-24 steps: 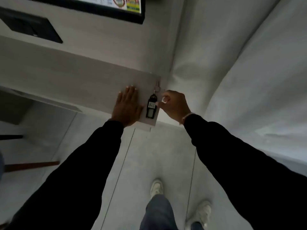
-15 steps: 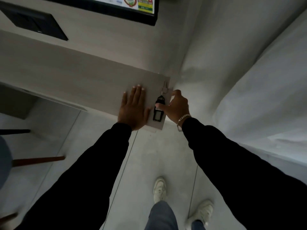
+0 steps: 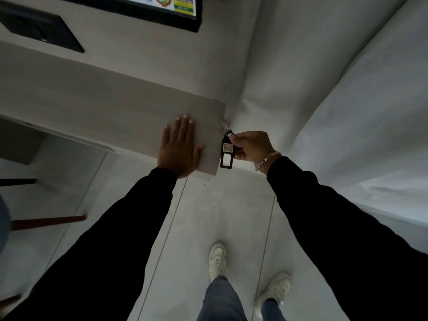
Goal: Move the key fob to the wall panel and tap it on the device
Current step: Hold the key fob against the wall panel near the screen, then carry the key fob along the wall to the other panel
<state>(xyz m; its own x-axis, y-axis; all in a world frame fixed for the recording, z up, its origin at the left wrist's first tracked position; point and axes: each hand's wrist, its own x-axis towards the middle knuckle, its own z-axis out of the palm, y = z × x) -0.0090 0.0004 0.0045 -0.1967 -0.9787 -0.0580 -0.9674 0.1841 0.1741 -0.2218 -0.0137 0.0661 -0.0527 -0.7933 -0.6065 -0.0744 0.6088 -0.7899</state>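
My right hand [image 3: 251, 145] pinches a black key fob [image 3: 227, 150] with a small label and a metal ring with a key at its top. The fob hangs just off the right end of a pale wooden shelf [image 3: 104, 112]. Flat on that shelf, near its right end, lies my left hand [image 3: 179, 149] with fingers spread, holding nothing. A black wall panel [image 3: 41, 31] is mounted on the wall above the shelf at the upper left, far from the fob. A chain bracelet shows on my right wrist.
A black-framed screen or poster [image 3: 171, 10] hangs on the wall at the top. White fabric [image 3: 347, 100] fills the right side. Below are a grey tiled floor [image 3: 208, 216], my two white shoes, and dark chair legs [image 3: 46, 220] at the left.
My right hand has closed on the fob and drawn it off the shelf's right end, toward the right. The left hand stays flat on the shelf. The camera view shifted slightly.
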